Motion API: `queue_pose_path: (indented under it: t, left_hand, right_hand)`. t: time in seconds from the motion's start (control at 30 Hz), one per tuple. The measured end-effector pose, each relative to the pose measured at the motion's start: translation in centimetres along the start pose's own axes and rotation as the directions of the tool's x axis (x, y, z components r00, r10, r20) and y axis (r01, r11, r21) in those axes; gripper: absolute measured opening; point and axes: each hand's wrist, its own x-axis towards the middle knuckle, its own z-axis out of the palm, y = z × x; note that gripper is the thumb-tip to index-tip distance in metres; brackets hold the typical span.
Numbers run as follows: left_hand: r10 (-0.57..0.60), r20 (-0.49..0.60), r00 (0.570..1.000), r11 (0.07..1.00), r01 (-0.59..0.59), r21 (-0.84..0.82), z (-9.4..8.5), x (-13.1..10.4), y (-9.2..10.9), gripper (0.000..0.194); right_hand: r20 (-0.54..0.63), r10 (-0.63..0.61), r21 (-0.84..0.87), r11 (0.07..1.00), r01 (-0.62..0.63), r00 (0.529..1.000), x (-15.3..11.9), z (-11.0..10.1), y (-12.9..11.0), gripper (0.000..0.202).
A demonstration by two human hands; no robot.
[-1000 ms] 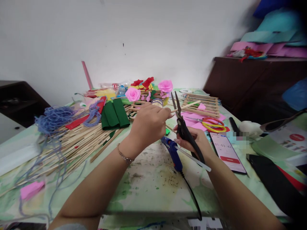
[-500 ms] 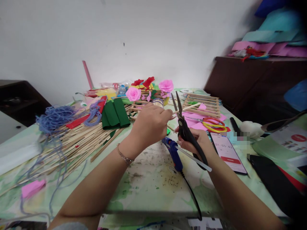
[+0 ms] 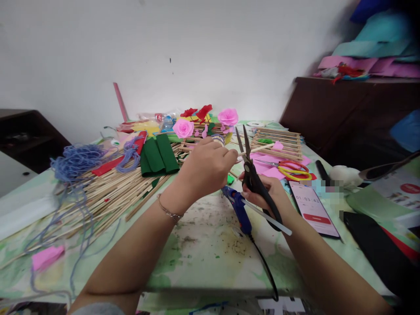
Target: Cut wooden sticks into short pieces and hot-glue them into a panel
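Note:
Over the middle of the table, my left hand [image 3: 210,168] is closed around a thin wooden stick [image 3: 264,148], whose free end points right. My right hand [image 3: 267,192] grips a pair of black-handled scissors [image 3: 251,175], blades upward and slightly parted. The stick passes at the scissor blades; whether they touch it I cannot tell. Below my hands lies a blue glue gun [image 3: 241,214] with a translucent glue stick [image 3: 271,217] in its back and a black cord. Part of a striped bundle [image 3: 218,140] shows behind my left hand.
Many wooden sticks [image 3: 108,203], purple yarn [image 3: 77,162] and folded green paper [image 3: 159,155] cover the left. Pink paper flowers [image 3: 183,128] stand at the back. On the right are a stick frame [image 3: 278,142], red-and-yellow scissors [image 3: 297,170] and a phone [image 3: 313,208].
The whole view has shifted very slightly. The scissor blades look a little closer together at the stick; both hands hold nearly the same place.

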Motion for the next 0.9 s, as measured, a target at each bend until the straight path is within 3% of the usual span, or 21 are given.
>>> queue_pose_path:
  t: [0.17,0.4,0.7,0.9]
  left_hand:
    - [-0.062,0.0,0.998,0.995,0.062,-0.074,0.03,-0.01,0.4,0.018]
    - [-0.15,0.129,0.98,0.95,0.179,-0.254,-0.4,0.07,0.7,0.02]
    - [-0.27,0.265,0.926,0.83,0.363,-0.423,-0.38,0.22,0.38,0.019]
    - [-0.306,0.33,0.893,0.764,0.437,-0.474,-0.55,0.22,0.49,0.019]
  right_hand:
    - [0.007,0.007,0.003,1.0,-0.007,1.0,0.04,-0.26,-0.03,0.019]
    - [0.006,-0.085,0.018,0.996,0.085,0.996,0.02,-0.25,0.36,0.037]
    - [-0.039,-0.045,-0.033,0.998,0.044,0.998,-0.17,-0.03,0.51,0.023]
    - [0.002,-0.055,0.001,0.998,0.055,0.998,0.03,-0.05,0.41,0.032]
